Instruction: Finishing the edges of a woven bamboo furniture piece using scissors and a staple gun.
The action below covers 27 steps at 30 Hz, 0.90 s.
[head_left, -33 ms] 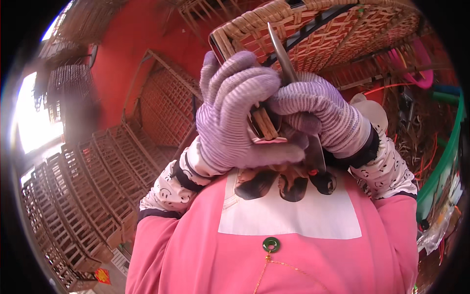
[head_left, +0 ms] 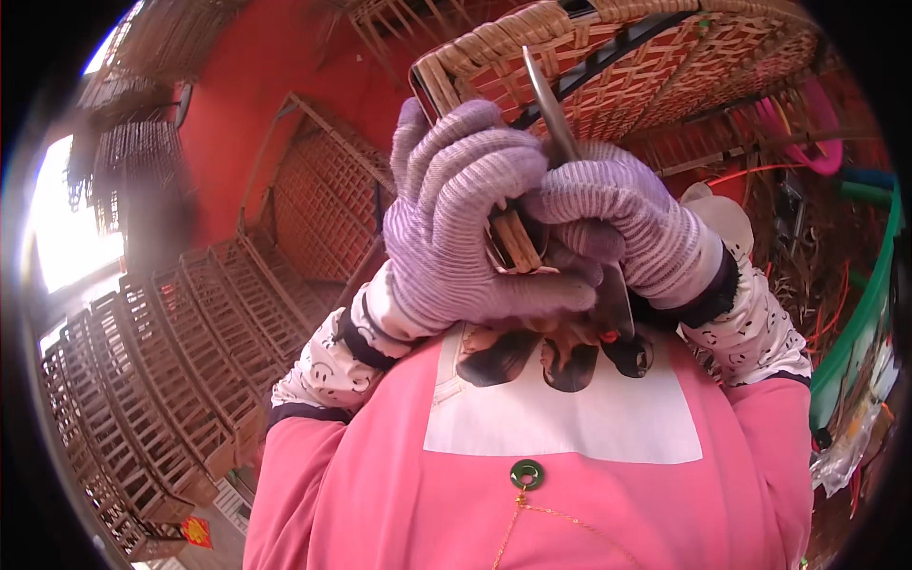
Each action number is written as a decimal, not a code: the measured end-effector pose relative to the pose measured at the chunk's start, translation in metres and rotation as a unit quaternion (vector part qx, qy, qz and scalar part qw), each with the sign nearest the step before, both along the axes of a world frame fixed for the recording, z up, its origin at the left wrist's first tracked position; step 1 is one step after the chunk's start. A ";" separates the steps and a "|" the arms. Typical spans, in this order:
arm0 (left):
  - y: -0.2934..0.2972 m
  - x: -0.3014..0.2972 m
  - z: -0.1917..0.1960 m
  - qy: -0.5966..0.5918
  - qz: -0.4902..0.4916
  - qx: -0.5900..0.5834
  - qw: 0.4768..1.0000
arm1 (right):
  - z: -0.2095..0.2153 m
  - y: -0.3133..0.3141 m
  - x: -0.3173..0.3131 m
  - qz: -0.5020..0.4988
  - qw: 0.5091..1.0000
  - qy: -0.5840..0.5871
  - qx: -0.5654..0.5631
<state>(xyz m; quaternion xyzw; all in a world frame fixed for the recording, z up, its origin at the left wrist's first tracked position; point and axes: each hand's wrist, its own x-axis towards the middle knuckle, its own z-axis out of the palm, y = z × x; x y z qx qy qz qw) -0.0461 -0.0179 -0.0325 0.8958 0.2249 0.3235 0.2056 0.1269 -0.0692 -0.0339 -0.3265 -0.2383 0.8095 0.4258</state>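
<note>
Well to the left of the grip stand slatted wooden racks [head_left: 161, 380], and nearer to it, behind the left forearm, a woven panel [head_left: 318, 204] leans at a slant. Next comes the left hand [head_left: 446, 223], in a lilac striped glove, its fingers curled over and its thumb stretched out below; a short wooden piece [head_left: 516, 240] shows in the gap between, just left of the right fist, though whether the hand pinches it cannot be told. The right hand [head_left: 622, 204], in a matching glove, is closed tightly around a metal tool [head_left: 551, 104], whose tapered point rises above the fist, slanting up and left. A flat metal blade [head_left: 614, 302] shows below that fist, toward the chest; its join to the point is hidden. Good handling here seems to call for a steady left hold, thumb clear of the blade, and small, controlled pressure directed away from the body. Above the grip, reaching to the right, is a woven basket [head_left: 494, 41]; farther right, a green tub [head_left: 855, 347].
</note>
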 end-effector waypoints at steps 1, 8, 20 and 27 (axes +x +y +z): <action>-0.006 0.005 -0.003 -0.042 -0.003 0.060 0.997 | 0.000 -0.002 -0.001 -0.029 0.999 -0.019 0.008; -0.006 0.001 -0.011 -0.064 -0.049 0.100 0.992 | -0.002 0.005 0.005 0.087 0.996 -0.009 -0.031; 0.007 0.008 -0.021 -0.143 -0.103 0.176 0.968 | 0.026 0.027 0.016 0.153 0.984 -0.073 -0.050; 0.008 0.006 -0.026 -0.190 -0.122 0.157 0.961 | 0.015 0.010 0.008 0.049 0.984 -0.011 -0.171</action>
